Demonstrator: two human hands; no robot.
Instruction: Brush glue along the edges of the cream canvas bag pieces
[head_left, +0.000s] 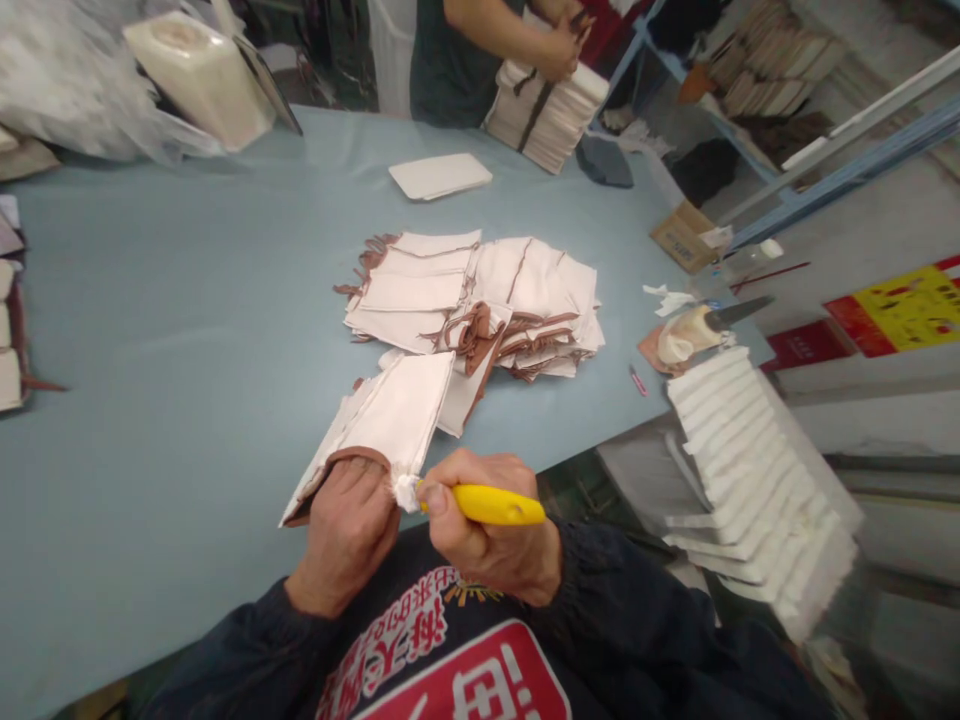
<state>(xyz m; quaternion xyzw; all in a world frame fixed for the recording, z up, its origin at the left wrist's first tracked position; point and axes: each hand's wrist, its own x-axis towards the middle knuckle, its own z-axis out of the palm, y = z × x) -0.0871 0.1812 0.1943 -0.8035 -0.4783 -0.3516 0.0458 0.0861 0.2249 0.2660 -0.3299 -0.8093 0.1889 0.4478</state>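
Note:
My right hand (pixel 487 520) is closed round a brush with a yellow handle (pixel 499 505). White paste coats the brush's tip (pixel 406 491), which touches the lower right edge of a white fabric piece (pixel 397 405) with brown lining. My left hand (pixel 349 525) grips the near end of this piece, its fingertips partly hidden inside the brown-edged opening. Just beyond lies a heap of similar white and brown pieces (pixel 420 280), some overlapping, with a rolled brown bit on top.
Across the table (pixel 187 370), a person's hands rest on a strapped bundle (pixel 544 110). A flat white stack (pixel 441 176) lies nearer. At right are a small cutter (pixel 637 381), a paste-covered holder (pixel 686 340), a cardboard box (pixel 684 238) and layered white strips (pixel 750 470).

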